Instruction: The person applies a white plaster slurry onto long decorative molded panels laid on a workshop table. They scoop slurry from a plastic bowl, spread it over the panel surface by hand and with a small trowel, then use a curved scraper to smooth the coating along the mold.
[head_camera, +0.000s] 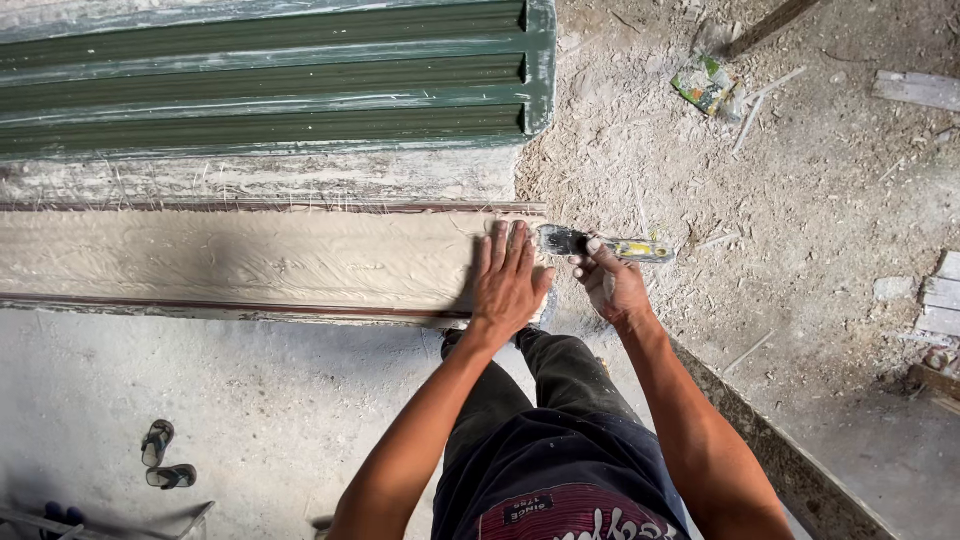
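A long mould filled with wet beige plaster (240, 258) lies across the view, edged by dark red rails. My left hand (508, 285) rests flat, fingers spread, on the plaster at its right end. Just right of that end, my right hand (612, 285) grips a putty knife (600, 245) by its yellow handle. The knife's plaster-smeared blade points left, toward the mould's end edge.
A green ribbed mould (280, 75) lies beyond the plaster one. The dusty floor at right carries debris, a crumpled packet (703, 82) and wood scraps (940, 295). A pair of sandals (165, 457) lies on the concrete at lower left. A plank edge (790, 460) runs diagonally at lower right.
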